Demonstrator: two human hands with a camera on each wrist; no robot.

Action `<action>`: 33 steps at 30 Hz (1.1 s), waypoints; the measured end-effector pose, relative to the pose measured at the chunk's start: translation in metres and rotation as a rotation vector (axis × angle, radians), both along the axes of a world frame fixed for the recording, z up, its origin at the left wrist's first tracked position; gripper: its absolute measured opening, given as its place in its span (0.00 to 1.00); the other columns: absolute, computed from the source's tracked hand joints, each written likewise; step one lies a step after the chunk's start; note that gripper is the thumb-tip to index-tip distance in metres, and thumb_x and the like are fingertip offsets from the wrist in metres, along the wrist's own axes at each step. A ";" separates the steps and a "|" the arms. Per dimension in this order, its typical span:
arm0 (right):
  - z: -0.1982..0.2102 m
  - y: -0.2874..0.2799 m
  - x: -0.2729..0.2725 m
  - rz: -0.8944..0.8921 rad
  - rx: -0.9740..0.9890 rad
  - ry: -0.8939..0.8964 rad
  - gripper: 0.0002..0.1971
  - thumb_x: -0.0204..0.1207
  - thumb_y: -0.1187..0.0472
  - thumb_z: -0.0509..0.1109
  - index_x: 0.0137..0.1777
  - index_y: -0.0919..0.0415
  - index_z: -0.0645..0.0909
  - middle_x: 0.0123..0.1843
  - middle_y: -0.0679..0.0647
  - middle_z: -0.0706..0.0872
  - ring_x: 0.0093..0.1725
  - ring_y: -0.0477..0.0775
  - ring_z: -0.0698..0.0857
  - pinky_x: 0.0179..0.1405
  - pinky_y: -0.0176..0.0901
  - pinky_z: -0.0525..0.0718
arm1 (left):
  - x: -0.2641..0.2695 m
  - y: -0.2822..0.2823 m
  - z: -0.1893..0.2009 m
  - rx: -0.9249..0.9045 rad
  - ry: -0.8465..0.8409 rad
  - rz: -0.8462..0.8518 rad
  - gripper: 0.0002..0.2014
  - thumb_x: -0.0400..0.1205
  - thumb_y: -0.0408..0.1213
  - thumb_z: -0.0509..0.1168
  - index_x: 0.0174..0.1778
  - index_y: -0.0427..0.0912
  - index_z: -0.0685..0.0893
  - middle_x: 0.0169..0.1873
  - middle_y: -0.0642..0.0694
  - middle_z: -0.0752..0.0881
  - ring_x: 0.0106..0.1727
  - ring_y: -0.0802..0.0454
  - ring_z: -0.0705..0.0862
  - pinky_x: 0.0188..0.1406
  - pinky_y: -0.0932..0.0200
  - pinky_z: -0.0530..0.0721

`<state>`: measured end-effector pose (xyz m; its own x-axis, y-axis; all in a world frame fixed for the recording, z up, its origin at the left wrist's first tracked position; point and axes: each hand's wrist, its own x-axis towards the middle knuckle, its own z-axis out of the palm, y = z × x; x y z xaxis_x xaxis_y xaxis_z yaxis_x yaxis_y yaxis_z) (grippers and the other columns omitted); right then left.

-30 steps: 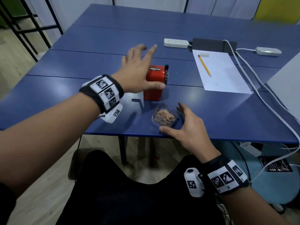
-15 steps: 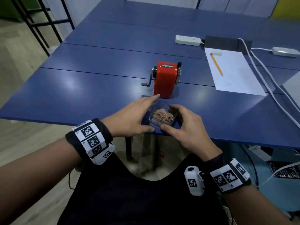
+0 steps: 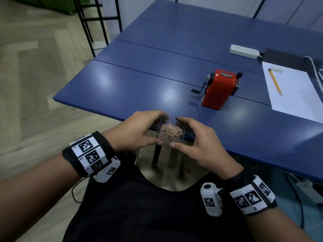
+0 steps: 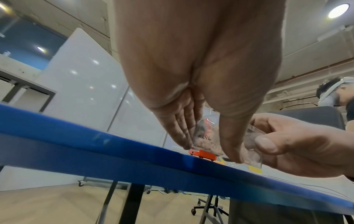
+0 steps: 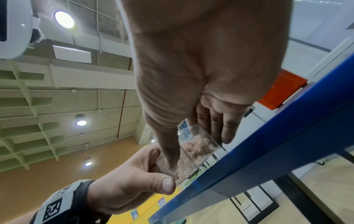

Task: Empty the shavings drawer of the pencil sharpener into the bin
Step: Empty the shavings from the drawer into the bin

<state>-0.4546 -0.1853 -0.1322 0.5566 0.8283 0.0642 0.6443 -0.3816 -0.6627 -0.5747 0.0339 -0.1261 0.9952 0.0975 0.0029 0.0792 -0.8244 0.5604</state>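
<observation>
A clear plastic shavings drawer (image 3: 170,133) heaped with brown shavings is held level over the near edge of the blue table (image 3: 122,88). My left hand (image 3: 138,131) pinches its left side between thumb and fingers, and my right hand (image 3: 195,142) pinches its right side. The wrist views show the drawer (image 4: 205,139) (image 5: 195,150) between both hands just above the table edge. The red pencil sharpener (image 3: 218,89) with its crank stands on the table behind, apart from both hands. No bin is in view.
A white sheet of paper (image 3: 293,95) with a yellow pencil (image 3: 275,82) lies at the right. A white power strip (image 3: 243,51) and cables sit at the back right. Black metal frame legs (image 3: 97,23) stand on the wooden floor at the left.
My left hand left the sharpener and came to the drawer's left side. Both hands then lifted the drawer off the table and drew it back to the near edge.
</observation>
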 end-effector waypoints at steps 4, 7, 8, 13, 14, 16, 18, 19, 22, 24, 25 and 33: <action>-0.003 0.013 -0.015 0.036 0.051 0.278 0.44 0.70 0.44 0.90 0.85 0.48 0.77 0.77 0.43 0.87 0.75 0.38 0.86 0.77 0.37 0.83 | -0.036 0.015 0.000 0.008 -0.029 0.064 0.40 0.72 0.47 0.87 0.80 0.48 0.79 0.71 0.53 0.88 0.70 0.55 0.87 0.73 0.54 0.84; -0.007 0.025 -0.024 0.033 0.111 0.533 0.37 0.74 0.43 0.84 0.82 0.52 0.81 0.72 0.48 0.91 0.72 0.43 0.90 0.77 0.52 0.88 | -0.068 0.029 -0.003 0.032 -0.040 0.103 0.40 0.72 0.47 0.87 0.79 0.49 0.79 0.68 0.54 0.89 0.66 0.53 0.88 0.70 0.50 0.86; -0.008 0.030 -0.027 0.041 0.103 0.569 0.34 0.75 0.42 0.82 0.80 0.53 0.82 0.71 0.49 0.92 0.70 0.45 0.91 0.76 0.55 0.88 | -0.078 0.033 -0.005 0.037 -0.042 0.113 0.40 0.71 0.47 0.87 0.79 0.49 0.79 0.68 0.53 0.89 0.65 0.52 0.88 0.69 0.48 0.86; -0.011 0.059 -0.055 0.114 0.023 0.781 0.30 0.82 0.44 0.74 0.79 0.59 0.83 0.67 0.56 0.95 0.63 0.56 0.96 0.69 0.54 0.92 | -0.123 0.047 -0.015 0.052 -0.040 0.149 0.40 0.71 0.47 0.87 0.79 0.51 0.78 0.69 0.54 0.88 0.69 0.54 0.87 0.71 0.48 0.86; -0.015 0.064 -0.060 0.121 0.002 0.803 0.29 0.82 0.44 0.73 0.78 0.60 0.83 0.66 0.56 0.95 0.62 0.56 0.96 0.68 0.53 0.92 | -0.130 0.048 -0.017 0.059 -0.033 0.156 0.41 0.71 0.47 0.86 0.80 0.51 0.78 0.70 0.54 0.88 0.69 0.54 0.87 0.72 0.48 0.86; -0.022 0.074 -0.070 0.126 -0.014 0.892 0.26 0.84 0.45 0.72 0.75 0.62 0.84 0.65 0.58 0.96 0.61 0.57 0.96 0.63 0.50 0.93 | -0.139 0.050 -0.020 0.063 -0.023 0.168 0.41 0.72 0.47 0.86 0.81 0.51 0.78 0.71 0.54 0.88 0.70 0.56 0.87 0.73 0.50 0.86; -0.028 0.082 -0.076 0.118 -0.018 1.018 0.21 0.90 0.52 0.69 0.75 0.65 0.84 0.64 0.62 0.96 0.59 0.57 0.97 0.57 0.44 0.94 | -0.146 0.051 -0.023 0.071 -0.022 0.175 0.40 0.72 0.47 0.86 0.80 0.52 0.77 0.71 0.54 0.88 0.69 0.56 0.87 0.72 0.51 0.86; -0.031 0.086 -0.079 0.122 -0.018 1.074 0.19 0.92 0.55 0.68 0.75 0.67 0.84 0.64 0.64 0.95 0.60 0.58 0.97 0.56 0.43 0.94 | -0.148 0.052 -0.025 0.076 -0.021 0.179 0.40 0.72 0.47 0.86 0.79 0.52 0.77 0.70 0.54 0.88 0.68 0.56 0.87 0.71 0.51 0.86; -0.039 0.096 -0.081 0.146 -0.036 1.155 0.17 0.93 0.57 0.67 0.73 0.69 0.85 0.65 0.66 0.95 0.59 0.60 0.96 0.58 0.45 0.96 | -0.154 0.055 -0.033 0.077 0.006 0.211 0.39 0.73 0.46 0.86 0.79 0.52 0.77 0.71 0.53 0.88 0.69 0.55 0.87 0.72 0.50 0.86; -0.047 0.103 -0.080 0.139 -0.058 1.163 0.16 0.92 0.58 0.68 0.71 0.69 0.86 0.62 0.65 0.96 0.55 0.57 0.96 0.58 0.46 0.96 | -0.155 0.058 -0.041 0.069 0.027 0.225 0.39 0.72 0.46 0.86 0.78 0.52 0.76 0.70 0.52 0.88 0.69 0.53 0.88 0.72 0.49 0.87; -0.052 0.107 -0.080 0.131 -0.065 1.161 0.16 0.92 0.58 0.68 0.70 0.69 0.86 0.61 0.65 0.96 0.53 0.55 0.97 0.58 0.46 0.96 | -0.155 0.059 -0.044 0.067 0.038 0.227 0.39 0.72 0.45 0.85 0.78 0.52 0.76 0.70 0.52 0.88 0.68 0.53 0.88 0.71 0.48 0.87; -0.088 0.134 -0.066 0.116 -0.124 1.197 0.16 0.93 0.57 0.68 0.73 0.68 0.84 0.61 0.64 0.96 0.51 0.54 0.97 0.62 0.49 0.95 | -0.137 0.082 -0.061 0.104 0.253 0.257 0.48 0.74 0.42 0.85 0.89 0.48 0.69 0.79 0.48 0.83 0.76 0.50 0.83 0.75 0.58 0.80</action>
